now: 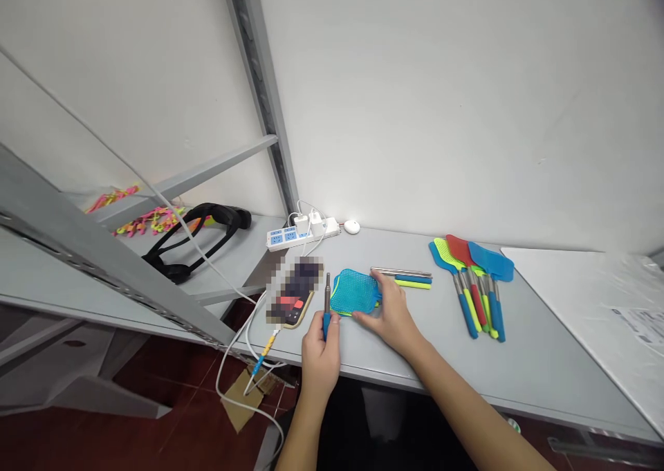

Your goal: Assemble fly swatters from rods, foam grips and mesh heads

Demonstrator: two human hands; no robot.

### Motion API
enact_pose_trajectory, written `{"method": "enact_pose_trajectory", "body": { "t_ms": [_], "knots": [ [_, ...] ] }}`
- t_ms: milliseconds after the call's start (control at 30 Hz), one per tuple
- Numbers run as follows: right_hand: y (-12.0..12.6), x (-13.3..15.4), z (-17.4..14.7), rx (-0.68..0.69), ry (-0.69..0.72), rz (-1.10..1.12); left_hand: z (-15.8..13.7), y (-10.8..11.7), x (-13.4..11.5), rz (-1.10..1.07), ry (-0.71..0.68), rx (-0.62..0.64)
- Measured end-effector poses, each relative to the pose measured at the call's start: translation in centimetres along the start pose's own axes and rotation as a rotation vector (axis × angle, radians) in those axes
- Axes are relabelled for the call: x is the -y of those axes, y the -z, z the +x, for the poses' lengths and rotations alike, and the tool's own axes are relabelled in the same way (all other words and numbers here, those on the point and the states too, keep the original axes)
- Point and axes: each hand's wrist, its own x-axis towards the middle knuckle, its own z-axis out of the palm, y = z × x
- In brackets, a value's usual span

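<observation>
just right of the left grip (322,343), blue swatter head (354,292) under right grip (390,313)

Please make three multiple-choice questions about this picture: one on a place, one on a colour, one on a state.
1. Where do the finished fly swatters lie?
A. right of the hands
B. on the floor
C. on the shelf

2. What colour is the mesh head under the right hand?
A. red
B. blue
C. white

3. What is the left hand doing?
A. lying flat and open
B. gripping a handle rod
C. touching the power strip

Answers: 1 A, they lie on the table; 2 B, the mesh is blue; 3 B, fingers closed round it.
</observation>
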Motion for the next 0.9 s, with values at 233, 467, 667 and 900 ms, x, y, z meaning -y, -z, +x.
{"method": "enact_pose_trajectory", "body": {
  "t_ms": [233, 467, 667, 900],
  "knots": [
    [1.0, -1.1, -0.4, -0.247, -0.104, 0.231, -0.1, -0.1, -0.1, 0.103, -0.008, 0.019],
    [3.0, -1.1, -1.9, -0.512, -0.275, 0.635, 0.1, -1.6, -1.0, 0.207, -0.040, 0.189],
    [3.7, -1.1, -3.5, -0.570, -0.224, 0.643, 0.5, -4.6, -1.7, 0.258, -0.048, 0.331],
    [4.4, -1.9, -3.3, -0.450, -0.473, 1.053, 0.5, -4.8, -2.3, 0.362, -0.120, 0.490]
  ]
}}
